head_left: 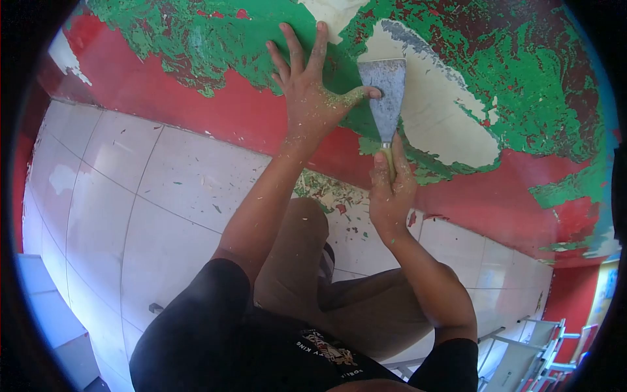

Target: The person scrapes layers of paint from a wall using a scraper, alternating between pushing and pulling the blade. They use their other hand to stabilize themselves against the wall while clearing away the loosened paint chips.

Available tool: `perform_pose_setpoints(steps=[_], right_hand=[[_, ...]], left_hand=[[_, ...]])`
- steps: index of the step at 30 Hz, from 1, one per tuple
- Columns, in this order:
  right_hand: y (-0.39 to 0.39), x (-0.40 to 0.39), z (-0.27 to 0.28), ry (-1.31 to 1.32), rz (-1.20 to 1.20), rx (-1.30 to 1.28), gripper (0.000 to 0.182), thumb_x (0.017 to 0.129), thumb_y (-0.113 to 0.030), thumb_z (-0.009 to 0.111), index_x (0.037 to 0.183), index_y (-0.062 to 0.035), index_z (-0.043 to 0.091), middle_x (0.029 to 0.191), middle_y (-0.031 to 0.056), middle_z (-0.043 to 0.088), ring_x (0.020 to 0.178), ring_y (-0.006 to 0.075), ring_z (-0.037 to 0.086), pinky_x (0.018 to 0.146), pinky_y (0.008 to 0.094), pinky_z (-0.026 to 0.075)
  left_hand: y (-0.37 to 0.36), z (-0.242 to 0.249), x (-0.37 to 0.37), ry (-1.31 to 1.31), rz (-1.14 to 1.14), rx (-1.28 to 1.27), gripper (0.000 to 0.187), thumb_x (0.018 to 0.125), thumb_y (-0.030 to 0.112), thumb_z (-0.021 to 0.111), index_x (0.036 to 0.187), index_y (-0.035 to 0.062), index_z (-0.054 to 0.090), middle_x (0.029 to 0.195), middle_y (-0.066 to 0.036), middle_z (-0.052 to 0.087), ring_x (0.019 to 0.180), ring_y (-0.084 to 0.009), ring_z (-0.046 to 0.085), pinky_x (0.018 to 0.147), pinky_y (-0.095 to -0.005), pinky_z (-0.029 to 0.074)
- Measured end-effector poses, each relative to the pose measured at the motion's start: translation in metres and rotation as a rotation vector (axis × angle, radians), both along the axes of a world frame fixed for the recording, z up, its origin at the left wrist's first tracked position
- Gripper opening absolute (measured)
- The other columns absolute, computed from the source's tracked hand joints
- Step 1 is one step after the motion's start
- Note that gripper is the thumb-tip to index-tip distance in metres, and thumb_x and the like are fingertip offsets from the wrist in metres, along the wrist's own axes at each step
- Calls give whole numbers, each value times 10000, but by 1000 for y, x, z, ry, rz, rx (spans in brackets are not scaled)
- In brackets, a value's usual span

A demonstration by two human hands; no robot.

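A metal scraper (386, 91) with a wide grey blade points up against the wall, and my right hand (394, 186) is wrapped round its yellowish handle. My left hand (310, 91) is spread on the green painted part of the wall (251, 59), its thumb reaching over to the blade. Specks of paint dust cover the left hand and forearm. Behind and right of the blade lies a bare cream patch (444, 117), bordered by flaking green paint. Red paint (196, 98) runs along the lower part of the wall.
Paint flakes (333, 196) lie on the tiled floor (176, 170) along the wall's foot. My bent legs (294, 261) are below my hands. Metal-framed furniture (522, 353) stands at the lower right. Grey-white blocks (52, 307) show at the lower left.
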State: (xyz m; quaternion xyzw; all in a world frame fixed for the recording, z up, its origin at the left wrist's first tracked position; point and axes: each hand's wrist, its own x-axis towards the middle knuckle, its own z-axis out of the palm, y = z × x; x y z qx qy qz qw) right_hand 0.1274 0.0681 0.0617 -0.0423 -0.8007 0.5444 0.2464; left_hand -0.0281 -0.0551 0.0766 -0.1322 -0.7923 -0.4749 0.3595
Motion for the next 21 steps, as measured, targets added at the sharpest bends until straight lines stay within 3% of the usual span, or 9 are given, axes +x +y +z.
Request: perform_pose_setpoints(steps=[9, 11, 12, 14, 18, 20, 21], right_hand=[[-19, -13, -2, 12, -21, -116, 511, 1086, -156, 562, 1505, 111, 439, 1308, 216, 652, 1137, 142, 591, 983, 290, 472], [-16, -13, 4, 14, -32, -102, 513, 1085, -159, 564, 1503, 111, 440, 1294, 215, 659, 1120, 144, 597, 973, 286, 474], [-13, -12, 9, 1, -25, -49, 512, 1084, -163, 566, 1503, 107, 444, 1287, 220, 666, 1109, 151, 608, 963, 290, 480], [-11, -7, 12, -6, -23, -6, 511, 1084, -167, 568, 1502, 102, 449, 1279, 225, 673, 1099, 158, 618, 954, 293, 487], [-4, 0, -3, 13, 14, -15, 517, 1083, -204, 574, 1489, 96, 468, 1110, 209, 687, 961, 138, 611, 876, 297, 504], [-3, -1, -9, 70, -5, 19, 518, 1084, -215, 574, 1484, 97, 472, 1040, 197, 679, 906, 125, 596, 847, 295, 504], [-3, 0, -8, 46, -5, -32, 522, 1082, -222, 575, 1480, 100, 475, 1020, 196, 673, 895, 127, 592, 840, 298, 504]], left_hand=[[2, -1, -2, 33, 20, -10, 1246, 617, 680, 898, 1631, 199, 356, 1704, -304, 32, 1555, -543, -17, 1234, -662, 103], [5, -7, -11, 89, 40, 55, 1262, 570, 750, 874, 1625, 274, 372, 1717, -257, 87, 1530, -600, 8, 1132, -794, 178], [7, -9, -14, 87, 32, 55, 1262, 570, 750, 874, 1625, 274, 372, 1717, -257, 87, 1530, -600, 8, 1132, -794, 178], [4, -12, -19, 185, 27, 49, 1269, 575, 747, 875, 1627, 250, 368, 1712, -271, 92, 1529, -601, 7, 1154, -765, 186], [-2, -2, -9, 207, 21, 1, 1250, 596, 733, 876, 1625, 230, 373, 1707, -285, 87, 1525, -608, 11, 1174, -734, 188], [1, 6, 8, 92, -7, 14, 1201, 672, 640, 885, 1626, 140, 354, 1678, -350, 96, 1572, -495, 63, 1257, -613, 58], [1, 7, 7, 96, -1, 19, 1201, 672, 640, 885, 1626, 140, 354, 1678, -350, 96, 1572, -495, 63, 1257, -613, 58]])
